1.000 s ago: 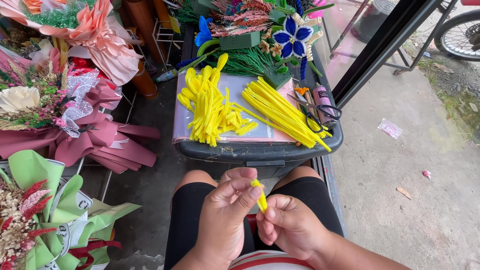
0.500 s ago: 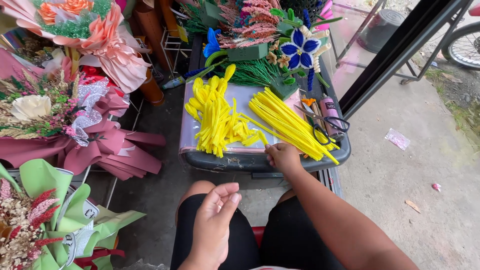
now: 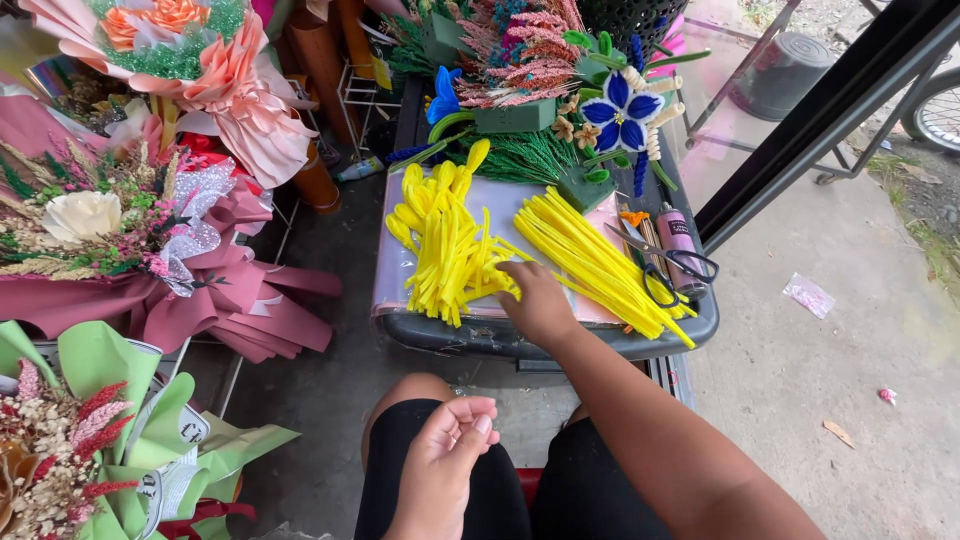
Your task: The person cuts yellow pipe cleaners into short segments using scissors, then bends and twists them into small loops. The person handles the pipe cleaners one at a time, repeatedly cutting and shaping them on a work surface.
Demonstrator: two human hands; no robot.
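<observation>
Folded yellow stems [image 3: 450, 245] | right hand [image 3: 540, 300] moved onto pile | left hand [image 3: 450, 450] stays on lap

A dark tray-like stand [image 3: 450, 335] carries a pale sheet [image 3: 392, 270]; on it lie bent yellow stems [image 3: 445, 245], straight yellow stems [image 3: 590, 255], scissors [image 3: 672, 265], a pink tube [image 3: 680, 238] and foam blocks [image 3: 585, 190]

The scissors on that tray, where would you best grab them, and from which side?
Probably by the dark handle loops of the scissors, coming from above on the near right side. The loops lie flat and uncovered near the tray corner, while the blades point away toward the flowers. The right hand is at the yellow stems beside them.
</observation>
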